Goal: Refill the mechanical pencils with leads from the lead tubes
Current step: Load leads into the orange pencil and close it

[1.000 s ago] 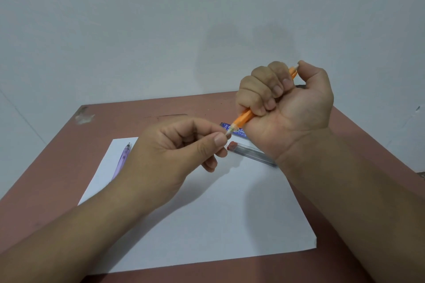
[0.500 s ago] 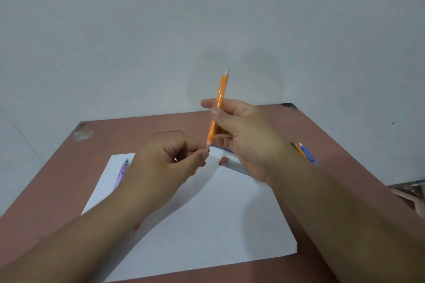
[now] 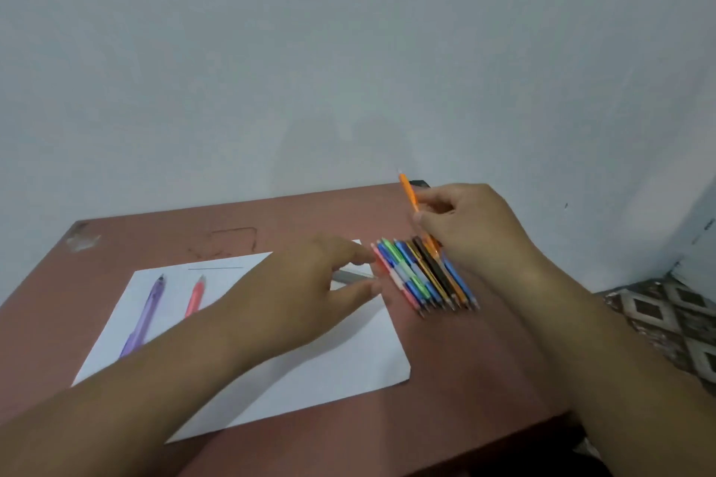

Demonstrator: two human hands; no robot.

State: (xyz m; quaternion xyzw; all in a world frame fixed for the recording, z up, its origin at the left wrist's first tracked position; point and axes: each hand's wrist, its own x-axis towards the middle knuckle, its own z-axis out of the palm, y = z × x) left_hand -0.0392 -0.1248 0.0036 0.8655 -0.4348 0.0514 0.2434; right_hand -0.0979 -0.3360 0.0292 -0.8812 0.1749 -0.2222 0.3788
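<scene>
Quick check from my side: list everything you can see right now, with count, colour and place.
Table: one, reddish-brown, against a grey wall.
Paper: one white sheet, table's left half.
Purple pencil: one, on paper, far left.
Red pencil: one, on paper, beside the purple.
Lead tube: one, grey, on paper by left fingertips.
Pencil row: several, mixed colours, side by side right of paper.
Orange pencil: one, held above row.
Left hand: reaching to tube.
Right hand: pinching orange pencil.

Brown table (image 3: 484, 379): paper sheet (image 3: 310, 379), pencil row (image 3: 426, 275).
</scene>
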